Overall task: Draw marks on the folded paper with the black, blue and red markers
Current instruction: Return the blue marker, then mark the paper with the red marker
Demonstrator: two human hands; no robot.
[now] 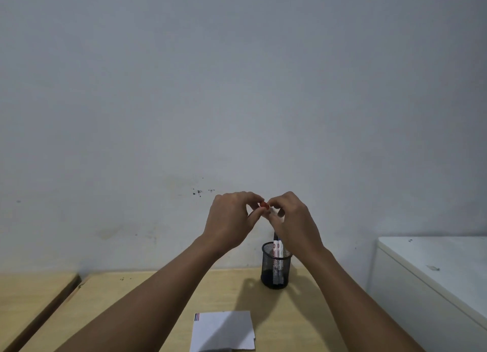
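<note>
- Left hand point(232, 219): raised in front of the wall point(237, 88), fingers curled, thumb and forefinger tips pinched together on the red cap point(264, 205).
- Right hand point(292, 219): raised level with the left, fingertips meeting the left's at the cap; fingers closed around a pale marker point(274, 211), only a sliver of barrel visible between them.
- Cap on or off the barrel: cannot tell, joint hidden by fingertips.
- Holder point(276, 266): black mesh cup, upright on the table point(158, 293), directly below the right fingers, partly behind the right wrist; two white-barrelled markers point(278, 249) standing inside, colours not readable.
- Paper point(224, 330): white, folded, flat on the table well below and nearer than both hands, between the forearms; short black, blue and red strokes point(196, 317) at its far left corner.
- Edges: table's far edge at the wall just behind the holder; gap to a second tabletop point(31, 293) left of the left forearm; white cabinet point(434, 272) right of the right forearm, apart from it.
- Open room: bare table surface between paper and holder, and left of the paper.
</note>
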